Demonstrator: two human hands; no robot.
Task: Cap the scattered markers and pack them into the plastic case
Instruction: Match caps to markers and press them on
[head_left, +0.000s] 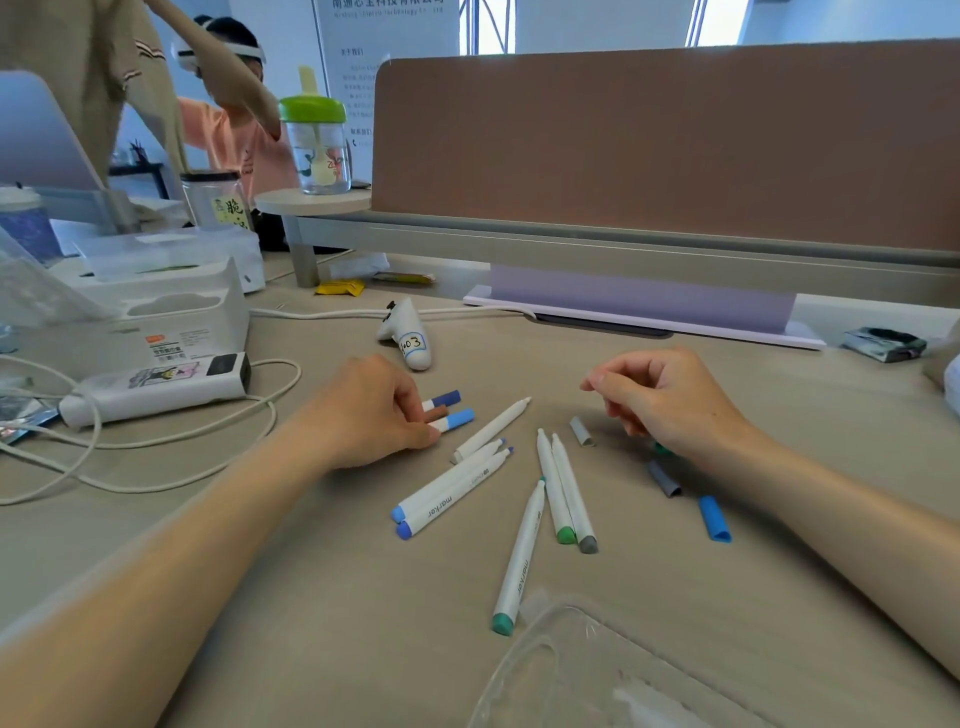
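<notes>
Gripping with the left hand (374, 410) a bundle of three capped markers (448, 410), fingers curling round the barrels, with dark blue, brown and light blue caps sticking out to the right; hovering with the right hand (670, 400) over the desk (311, 597), fingers curling inward, thumb meeting forefinger on nothing visible; partly hiding a green cap (662, 449) beneath it, whether gripping it cannot be told; lying uncapped between the hands: white marker (493, 426), blue-ended pair (447, 493), green-ended marker (555, 488), grey-ended marker (574, 493), teal-ended marker (519, 556); lying loose near the right wrist: light grey cap (582, 431), dark grey cap (664, 478), blue cap (714, 518); sitting at the near edge, just beside the teal end: clear plastic case (511, 654); resting beyond the left hand: white controller (410, 338).
</notes>
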